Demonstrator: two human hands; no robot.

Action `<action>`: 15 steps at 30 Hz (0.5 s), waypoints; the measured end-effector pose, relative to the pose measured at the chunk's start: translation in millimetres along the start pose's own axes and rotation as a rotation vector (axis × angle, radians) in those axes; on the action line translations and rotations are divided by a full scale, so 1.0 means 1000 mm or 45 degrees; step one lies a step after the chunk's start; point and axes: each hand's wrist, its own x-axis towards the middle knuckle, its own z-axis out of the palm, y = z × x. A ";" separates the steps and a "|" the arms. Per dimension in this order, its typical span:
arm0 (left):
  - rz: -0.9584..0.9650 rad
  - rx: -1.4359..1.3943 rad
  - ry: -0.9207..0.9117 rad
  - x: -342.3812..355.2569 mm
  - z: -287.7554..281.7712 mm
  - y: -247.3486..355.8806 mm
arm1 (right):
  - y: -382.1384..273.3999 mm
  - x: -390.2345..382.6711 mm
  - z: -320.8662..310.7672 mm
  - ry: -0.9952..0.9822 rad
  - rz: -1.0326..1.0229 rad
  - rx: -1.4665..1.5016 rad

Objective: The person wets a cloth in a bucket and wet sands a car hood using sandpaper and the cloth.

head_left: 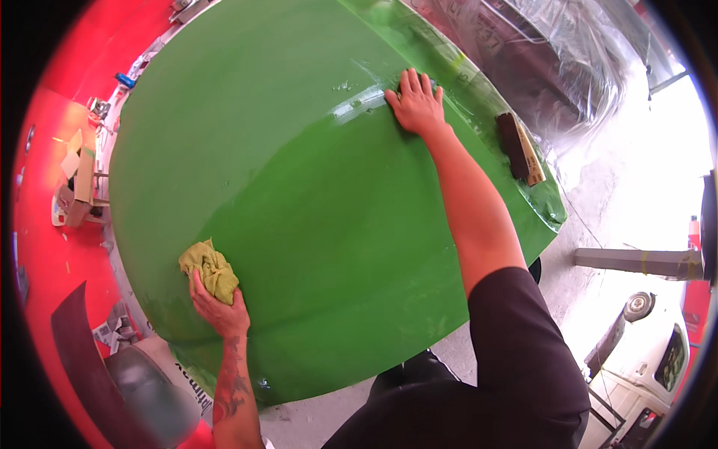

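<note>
My left hand (218, 307) grips a crumpled yellow-green cloth (211, 266) against the lower left of a large green car panel (284, 209). My right hand (416, 103) lies on the upper right of the panel with its fingers spread, beside streaky wet patches (357, 103). A small dark thing shows at its fingertips, partly hidden, too unclear to name. A dark sanding block with a tan strip (516, 146) rests along the panel's right edge, away from that hand.
Plastic-wrapped bodywork (546, 60) lies beyond the upper right. Cardboard boxes (78, 187) stand at left near red walls, above a dark loose panel (82, 352). A grey post (628, 260) juts in at right, above a white vehicle (636, 374).
</note>
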 end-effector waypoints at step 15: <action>-0.043 -0.002 -0.042 0.000 -0.005 0.004 | 0.075 -0.128 -0.020 -0.042 0.109 -0.157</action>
